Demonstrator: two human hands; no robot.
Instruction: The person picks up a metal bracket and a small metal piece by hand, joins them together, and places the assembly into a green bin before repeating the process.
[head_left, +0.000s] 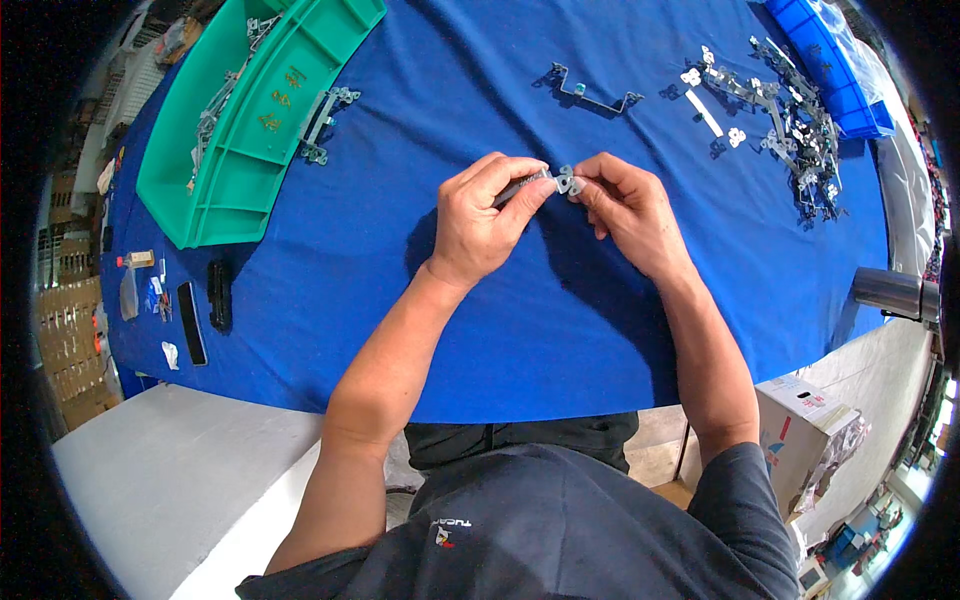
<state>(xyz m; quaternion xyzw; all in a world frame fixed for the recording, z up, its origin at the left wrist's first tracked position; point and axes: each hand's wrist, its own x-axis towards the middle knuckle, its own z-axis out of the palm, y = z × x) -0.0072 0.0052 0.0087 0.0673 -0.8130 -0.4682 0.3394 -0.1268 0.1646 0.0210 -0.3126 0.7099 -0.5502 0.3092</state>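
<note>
Over the middle of the blue cloth, my two hands meet at a small metal bracket [564, 182] with looped, clip-like ends. Thumb and fingers of my left hand [478, 215] pinch it from one side; a darker strip-like length of it runs back under those fingers, mostly hidden. From the other side my right hand [632, 212] grips its looped end between thumb and forefinger. Farther off lies a single long bracket [595, 101] with bent-up ends, apart from both hands. Whether the held bracket is one piece or two joined parts, I cannot tell.
A green bin [262, 130] with metal parts stands at far left, brackets [322, 125] beside it. Several loose brackets [790, 125] heap at far right near a blue bin [835, 75]. A phone [192, 323] and a black object [220, 295] lie left; a grey cylinder [890, 291] right.
</note>
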